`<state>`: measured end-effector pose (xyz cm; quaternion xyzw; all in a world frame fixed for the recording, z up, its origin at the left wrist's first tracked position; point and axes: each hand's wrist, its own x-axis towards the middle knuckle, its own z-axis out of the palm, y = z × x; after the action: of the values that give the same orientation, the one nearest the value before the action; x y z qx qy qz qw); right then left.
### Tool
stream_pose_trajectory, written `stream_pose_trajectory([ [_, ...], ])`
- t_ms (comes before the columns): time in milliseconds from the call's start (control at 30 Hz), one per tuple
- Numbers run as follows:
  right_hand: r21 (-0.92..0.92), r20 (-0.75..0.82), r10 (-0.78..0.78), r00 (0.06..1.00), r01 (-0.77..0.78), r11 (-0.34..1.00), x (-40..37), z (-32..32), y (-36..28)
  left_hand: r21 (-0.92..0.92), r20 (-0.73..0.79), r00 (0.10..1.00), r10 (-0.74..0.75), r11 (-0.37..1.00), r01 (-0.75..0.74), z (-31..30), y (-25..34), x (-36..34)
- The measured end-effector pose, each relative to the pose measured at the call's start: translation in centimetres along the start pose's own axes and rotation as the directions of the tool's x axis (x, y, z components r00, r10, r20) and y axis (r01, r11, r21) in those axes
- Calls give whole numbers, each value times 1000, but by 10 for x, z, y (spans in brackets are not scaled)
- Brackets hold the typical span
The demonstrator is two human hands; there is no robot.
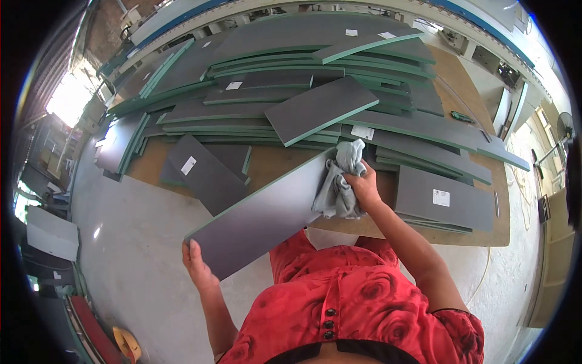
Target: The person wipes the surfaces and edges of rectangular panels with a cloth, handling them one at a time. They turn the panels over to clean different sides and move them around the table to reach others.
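Note:
A dark grey panel [260, 209] with a green edge is held up at a slant in front of my body. Its lower left corner is gripped by my left hand [199, 264], thumb on the face and fingers mostly behind. My right hand [364, 187] is closed on a crumpled grey cloth [341, 185], which lies against the panel's upper right end and hides that end. Beyond the panel, a shorter dark board [321, 109] rests tilted on the stacks, and a labelled board [206, 173] lies to the left.
Stacked green-edged boards [254, 112] cover much of the brown table [479, 238]. A labelled board [445, 197] sits at its right, near a green tool [462, 116]. A fan [565, 124] stands far right; a yellow object [126, 344] is on the floor lower left.

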<state>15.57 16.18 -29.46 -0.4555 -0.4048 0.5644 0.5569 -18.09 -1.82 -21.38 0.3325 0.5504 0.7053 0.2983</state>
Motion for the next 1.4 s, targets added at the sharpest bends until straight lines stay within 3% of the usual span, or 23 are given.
stream_pose_trajectory([
  [133, -119, 41, -7, 999, 12, 993, -15, -13, 4, -130, -40, 988, -152, 981, 146, -35, -14, -14],
  [267, -159, -80, -136, 987, 122, 980, -13, -30, -7, -160, -44, 967, -252, 957, 242, -58, -45, -23],
  [333, 36, -172, -124, 977, 132, 991, -16, -30, -43, -183, -29, 918, -396, 905, 385, -64, -60, -26],
  [467, 64, -200, -216, 956, 233, 970, -20, -41, -100, -181, -15, 838, -545, 826, 534, -70, -109, -21],
  [533, 105, -216, -227, 950, 254, 962, -27, -42, -117, -126, 1, 831, -556, 824, 552, -58, -112, -18],
  [633, -4, -241, -213, 947, 219, 976, -35, -52, -129, -107, 32, 814, -580, 808, 580, -50, -146, -4],
  [700, -37, -282, -239, 929, 239, 970, -44, -52, -134, -149, 202, 761, -617, 748, 646, -35, -149, 10],
  [900, 53, -221, -167, 961, 183, 982, -45, -81, -126, -188, 411, 656, -633, 645, 740, 5, -175, 41],
  [1000, 178, -189, -136, 972, 170, 969, -52, -80, -128, -178, 311, 617, -723, 593, 785, 18, -181, 49],
  [1033, 198, -187, -132, 973, 169, 966, -54, -79, -130, -179, 311, 616, -724, 592, 786, 11, -192, 52],
  [1100, 214, -175, -126, 976, 163, 963, -54, -82, -129, -486, 496, 583, -643, 351, 800, -9, -216, 51],
  [1133, 214, -181, -128, 975, 166, 963, -55, -83, -128, -482, 500, 580, -643, 350, 803, -11, -216, 41],
  [1200, 146, -224, -144, 964, 179, 973, -58, -84, -124, -764, 374, 743, -555, 271, 586, -8, -211, 19],
  [1233, 146, -228, -139, 964, 175, 974, -58, -88, -120, -761, 374, 740, -560, 271, 589, 0, -203, 13],
  [1300, 103, -240, -103, 965, 131, 986, -57, -98, -111, -892, 166, 727, -666, 213, 398, 18, -187, -2],
  [1333, 102, -233, -97, 968, 124, 987, -57, -97, -110, -895, 157, 727, -669, 215, 392, 26, -175, -6],
  [1400, 280, -213, -28, 977, 88, 956, -58, -94, -108, -804, 165, 746, -645, 350, 481, 36, -157, -9],
])
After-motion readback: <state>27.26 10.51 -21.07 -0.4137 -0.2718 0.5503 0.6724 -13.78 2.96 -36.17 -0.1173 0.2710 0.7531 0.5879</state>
